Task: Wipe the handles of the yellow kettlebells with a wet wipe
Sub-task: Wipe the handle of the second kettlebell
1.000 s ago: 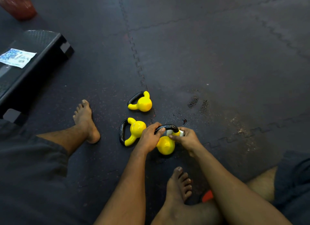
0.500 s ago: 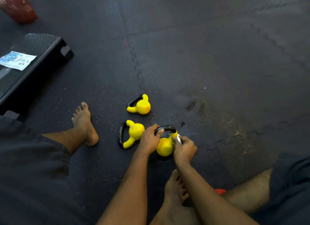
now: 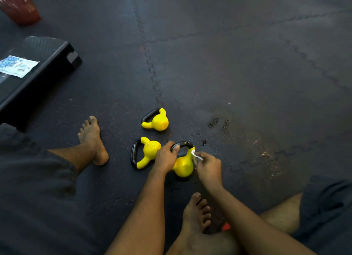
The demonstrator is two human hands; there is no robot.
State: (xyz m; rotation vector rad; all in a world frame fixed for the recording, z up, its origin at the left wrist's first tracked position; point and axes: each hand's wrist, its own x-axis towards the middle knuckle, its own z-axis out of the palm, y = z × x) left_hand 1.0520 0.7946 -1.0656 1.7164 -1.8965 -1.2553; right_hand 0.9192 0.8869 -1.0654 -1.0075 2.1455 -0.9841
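Three small yellow kettlebells with black handles lie on the dark rubber floor. My left hand grips the left end of the black handle of the nearest kettlebell. My right hand pinches a white wet wipe against the yellow right leg of that handle. A second kettlebell lies on its side just left of my left hand. The third kettlebell lies farther away, untouched.
A black step platform stands at the left with a blue-and-white wipe packet on it. A red basket sits at the top left. My bare feet flank the kettlebells. Wet patches mark the mat to the right.
My right hand has slid the wipe from the top of the handle down its right leg. My left hand keeps its grip on the handle.
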